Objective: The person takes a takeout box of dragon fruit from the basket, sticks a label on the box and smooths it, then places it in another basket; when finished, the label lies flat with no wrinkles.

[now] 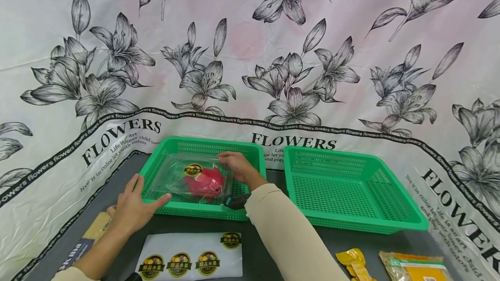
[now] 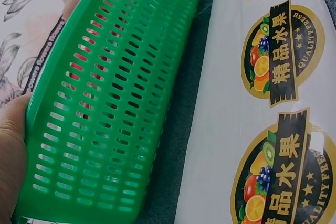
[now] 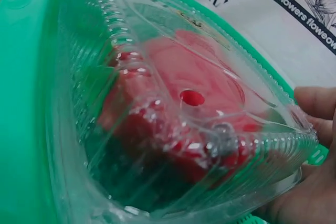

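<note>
A clear plastic clamshell box (image 1: 166,183) lies inside the left green basket (image 1: 195,210). It carries a round black-and-gold label (image 1: 193,169) on its lid and holds a red piece (image 3: 181,72) with a small round hole. My right hand (image 1: 239,169) pinches the box's far right corner, fingers on top and thumb below in the right wrist view. My left hand (image 1: 130,207) rests against the basket's near left corner with its fingers spread and its thumb (image 2: 11,145) at the rim. Some left fingertips are hidden.
A second green basket (image 1: 367,224) stands on the right. In front lies a white sheet (image 1: 191,244) with several round labels. A yellow packet (image 1: 354,263) and a clear-and-yellow bag (image 1: 416,268) lie near right; a beige-and-blue pack (image 1: 95,229) lies near left. Flowered cloth (image 1: 250,55) hangs behind.
</note>
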Available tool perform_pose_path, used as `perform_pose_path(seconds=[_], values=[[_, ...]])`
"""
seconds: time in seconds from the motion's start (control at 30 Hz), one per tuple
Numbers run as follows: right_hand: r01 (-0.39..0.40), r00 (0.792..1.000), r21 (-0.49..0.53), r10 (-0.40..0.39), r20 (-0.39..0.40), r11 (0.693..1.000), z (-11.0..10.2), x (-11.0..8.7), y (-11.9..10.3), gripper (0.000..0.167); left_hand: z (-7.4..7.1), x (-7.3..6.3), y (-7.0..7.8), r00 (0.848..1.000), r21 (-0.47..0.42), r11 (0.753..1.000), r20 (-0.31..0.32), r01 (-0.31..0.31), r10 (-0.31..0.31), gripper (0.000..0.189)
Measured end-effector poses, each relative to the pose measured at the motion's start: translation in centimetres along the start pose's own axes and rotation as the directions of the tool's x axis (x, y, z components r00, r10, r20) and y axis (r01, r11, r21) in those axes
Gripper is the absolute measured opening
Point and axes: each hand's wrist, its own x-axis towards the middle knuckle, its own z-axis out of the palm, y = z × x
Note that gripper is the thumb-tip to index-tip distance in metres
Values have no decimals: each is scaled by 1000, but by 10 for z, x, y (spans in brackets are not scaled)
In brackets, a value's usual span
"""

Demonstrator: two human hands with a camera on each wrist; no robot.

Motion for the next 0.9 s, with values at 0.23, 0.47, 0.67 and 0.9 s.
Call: perform_pose_path(seconds=[0.23,0.47,0.67,0.9], values=[[12,1000,-82,-14,-26,997,-5,-17,-9,37,1,-3,2,1000,2,1000,-4,-9,9,118],[67,998,-175,-69,-5,982,-11,-33,-22,46,-3,-2,2,999,43,999,-19,-30,31,116],[102,995,-205,-99,24,973,-17,-54,-38,47,-7,-2,5,999,41,999,-16,-34,35,117],[161,987,-263,-148,69,951,-29,-78,-53,42,-12,-1,8,1000,32,999,-3,-24,24,116]])
